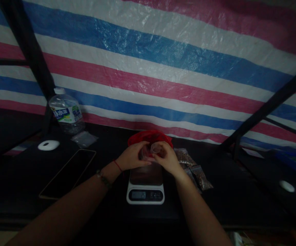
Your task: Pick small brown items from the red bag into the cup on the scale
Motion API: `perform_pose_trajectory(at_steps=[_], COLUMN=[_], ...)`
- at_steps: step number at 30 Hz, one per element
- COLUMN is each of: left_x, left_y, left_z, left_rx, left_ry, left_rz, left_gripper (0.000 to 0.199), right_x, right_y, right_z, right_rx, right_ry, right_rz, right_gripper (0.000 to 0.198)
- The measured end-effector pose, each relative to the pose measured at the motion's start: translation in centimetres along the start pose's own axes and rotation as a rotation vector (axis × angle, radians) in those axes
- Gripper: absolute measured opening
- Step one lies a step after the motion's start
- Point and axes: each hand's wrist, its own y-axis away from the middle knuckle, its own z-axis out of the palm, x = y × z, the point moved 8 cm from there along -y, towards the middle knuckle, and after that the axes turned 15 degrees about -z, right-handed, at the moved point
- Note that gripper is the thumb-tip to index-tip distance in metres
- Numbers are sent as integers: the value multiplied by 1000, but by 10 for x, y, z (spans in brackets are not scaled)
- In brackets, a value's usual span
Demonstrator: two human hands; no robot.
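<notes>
So both hands are in close together over the far end of a white kitchen scale point(146, 177) on a black worktop point(240, 198), with a red bag point(148, 135) just behind them. The right hand point(167, 156) has its thumb and fingers curled in around a small clear cup point(156, 148), so it's closed to about the cup's width. The left hand point(135, 155) has its fingers bent inward and seems to have hold of a clear plastic piece point(145, 152), right next to the cup. Too dim to tell whether that one's a bag or another cup, or if either is resting on anything.

Handling-wise, I'd guess the cup is super light, thin-walled and a bit slick, so it'd probably dent or skid if you squeeze hard. Best hold is imo a gentle pinch on the side wall just under the rim. The other piece looks thin too, so I'd keep to its edge.

As for which way it points, the cup's round mouth faces up and a bit toward the wearer. Its axis looks near upright with a slight lean, but fingers hide the lower part, so can't say how tall it is.
</notes>
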Motion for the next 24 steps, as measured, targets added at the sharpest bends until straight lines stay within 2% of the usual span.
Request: perform_pose_trajectory(at_steps=[3,6,10,14,18,22,24], left_x=[-3,-4,1,3,-12,-34,-50], left_y=[0,2,8,14,16,11,10], left_z=[3,-2,-16,-32,-48,-54,-62], left_rx=[-41,-3,139,349,568,613,701], left_ry=[-29,-49,-63,-83,-73,98,228], left_rz=[28,75,161,219,112,25,-39], left_gripper=[76,71,61,51,57,56,51], right_x=[3,1,-4,-8,-6,-3,-3], right_y=[0,-1,-3,-3,2,9,12], right_z=[-5,-10,-11,-6,11,29,36], right_rx=[31,15,-9,-66,-222,-364,-417], right_ry=[2,93,154,159,156,179,187], right_rz=[34,-16,-69,-78,-60,-8,-3], right_gripper=[48,50,47,44,44,44,46])
